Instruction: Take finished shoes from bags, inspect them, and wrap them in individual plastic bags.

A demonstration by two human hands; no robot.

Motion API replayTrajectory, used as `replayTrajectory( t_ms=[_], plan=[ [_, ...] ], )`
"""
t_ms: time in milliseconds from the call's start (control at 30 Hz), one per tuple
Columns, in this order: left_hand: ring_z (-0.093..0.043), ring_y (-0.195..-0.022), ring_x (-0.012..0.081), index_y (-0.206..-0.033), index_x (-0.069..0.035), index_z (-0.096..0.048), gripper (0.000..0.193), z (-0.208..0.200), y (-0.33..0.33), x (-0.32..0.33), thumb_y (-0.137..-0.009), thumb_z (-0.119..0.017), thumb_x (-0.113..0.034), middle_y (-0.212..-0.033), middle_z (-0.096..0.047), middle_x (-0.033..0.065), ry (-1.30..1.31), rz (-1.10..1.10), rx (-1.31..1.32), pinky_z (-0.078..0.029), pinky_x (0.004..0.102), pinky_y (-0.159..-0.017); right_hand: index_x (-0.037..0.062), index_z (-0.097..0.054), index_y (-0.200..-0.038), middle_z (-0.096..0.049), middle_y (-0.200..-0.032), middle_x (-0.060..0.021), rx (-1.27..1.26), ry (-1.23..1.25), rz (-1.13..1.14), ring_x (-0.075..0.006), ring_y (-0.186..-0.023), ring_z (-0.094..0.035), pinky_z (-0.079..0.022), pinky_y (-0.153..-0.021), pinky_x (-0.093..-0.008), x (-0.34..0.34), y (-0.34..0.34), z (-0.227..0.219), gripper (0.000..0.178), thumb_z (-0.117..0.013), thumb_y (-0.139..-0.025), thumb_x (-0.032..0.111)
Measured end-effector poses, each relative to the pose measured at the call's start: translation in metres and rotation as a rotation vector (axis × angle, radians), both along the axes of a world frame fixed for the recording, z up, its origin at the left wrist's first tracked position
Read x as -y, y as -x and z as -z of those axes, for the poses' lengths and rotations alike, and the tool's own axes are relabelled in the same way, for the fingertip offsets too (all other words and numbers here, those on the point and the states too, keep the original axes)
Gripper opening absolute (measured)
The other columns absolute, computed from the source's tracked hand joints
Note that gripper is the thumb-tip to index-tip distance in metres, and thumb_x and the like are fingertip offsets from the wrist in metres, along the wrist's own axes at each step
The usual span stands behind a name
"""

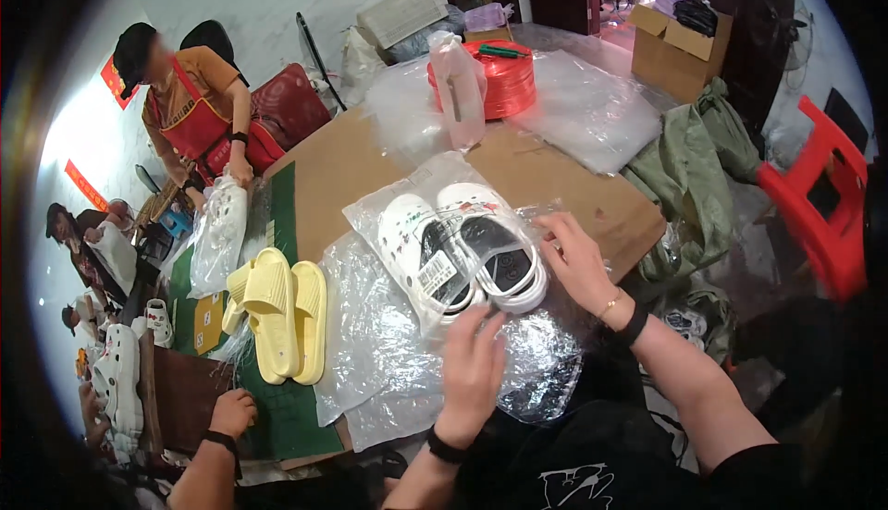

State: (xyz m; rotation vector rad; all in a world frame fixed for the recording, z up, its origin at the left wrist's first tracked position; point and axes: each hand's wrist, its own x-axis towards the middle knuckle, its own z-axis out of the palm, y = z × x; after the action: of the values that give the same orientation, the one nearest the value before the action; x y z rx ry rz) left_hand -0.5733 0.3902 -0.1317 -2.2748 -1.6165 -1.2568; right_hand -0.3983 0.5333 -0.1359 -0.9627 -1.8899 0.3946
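A pair of white clogs (405, 228) with dark insoles lies side by side inside a clear plastic bag (363, 209) on the table in front of me. A white label shows over the left clog. Close to the heels, my left hand (470, 367) reaches up with its fingers stretched out, touching the film. My right hand (578, 260) is beside the right clog at the bag's edge, its fingers and thumb apart. Beneath the bag and my left hand spread more clear plastic bags (356, 325).
Yellow slides (275, 316) sit left on a green mat (310, 417), near another person's hand (233, 413). Across the table, a person in a red apron (196, 117) handles a bagged white clog (222, 223). Red strapping (509, 85) and a bag stack (592, 112) lie behind. A red stool (823, 186) stands right.
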Motion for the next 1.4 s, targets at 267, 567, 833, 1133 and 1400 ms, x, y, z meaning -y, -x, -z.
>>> replayTrajectory(
  t_ms=[267,567,833,1133,1400],
  plan=[
    [-0.052,-0.115,0.0321,-0.129,-0.003,-0.05,0.071,0.004,-0.03,-0.063,-0.067,-0.081,-0.018,-0.118,-0.058,0.0151,0.164,-0.113,-0.442,-0.034,0.0461,-0.105,0.0051,-0.061,-0.108,-0.064,-0.098,-0.016,0.374,-0.045,0.169,-0.0347,-0.096,-0.06,-0.052,-0.08,-0.0426,-0.025,0.005,0.051,0.028,-0.056,-0.082,0.013],
    [-0.054,-0.107,0.0314,-0.128,-0.002,-0.051,0.068,0.017,0.01,-0.068,-0.071,-0.076,-0.03,-0.112,-0.058,0.0146,0.044,-0.212,-0.375,-0.036,0.0438,-0.089,0.0019,-0.054,-0.097,-0.058,-0.089,-0.014,0.288,-0.17,-0.007,-0.0297,-0.089,-0.06,-0.053,-0.073,-0.0379,0.007,0.013,0.011,0.015,-0.053,-0.084,0.01],
    [-0.049,-0.117,0.0319,-0.139,-0.003,-0.045,0.067,0.029,0.017,-0.075,-0.081,-0.068,-0.026,-0.126,-0.053,0.0159,0.265,-0.351,-0.346,-0.034,0.0465,-0.095,0.0032,-0.053,-0.095,-0.056,-0.087,-0.0113,0.361,-0.242,-0.095,-0.0275,-0.087,-0.06,-0.054,-0.065,-0.037,0.034,0.015,0.024,0.015,-0.055,-0.083,0.011],
    [-0.038,-0.135,0.0414,-0.132,-0.002,-0.053,0.05,0.033,0.037,-0.02,-0.085,-0.065,-0.011,-0.137,-0.048,0.0203,0.023,-0.155,-0.282,-0.028,0.0557,-0.108,0.0059,-0.055,-0.107,-0.056,-0.093,-0.0091,0.286,-0.465,-0.061,-0.0254,-0.092,-0.058,-0.053,-0.07,-0.035,0.039,0.006,0.006,0.027,-0.058,-0.082,0.015],
    [-0.043,-0.124,0.0346,-0.136,0.003,-0.04,0.051,0.032,0.049,0.022,-0.089,-0.059,-0.003,-0.134,-0.042,0.022,0.118,-0.44,0.454,-0.036,0.0425,-0.103,0.003,-0.06,-0.11,-0.06,-0.099,-0.0076,0.384,-0.485,-0.404,-0.0211,-0.089,-0.063,-0.053,-0.072,-0.0315,0.058,0.025,0.008,0.031,-0.06,-0.079,0.011]
  ],
)
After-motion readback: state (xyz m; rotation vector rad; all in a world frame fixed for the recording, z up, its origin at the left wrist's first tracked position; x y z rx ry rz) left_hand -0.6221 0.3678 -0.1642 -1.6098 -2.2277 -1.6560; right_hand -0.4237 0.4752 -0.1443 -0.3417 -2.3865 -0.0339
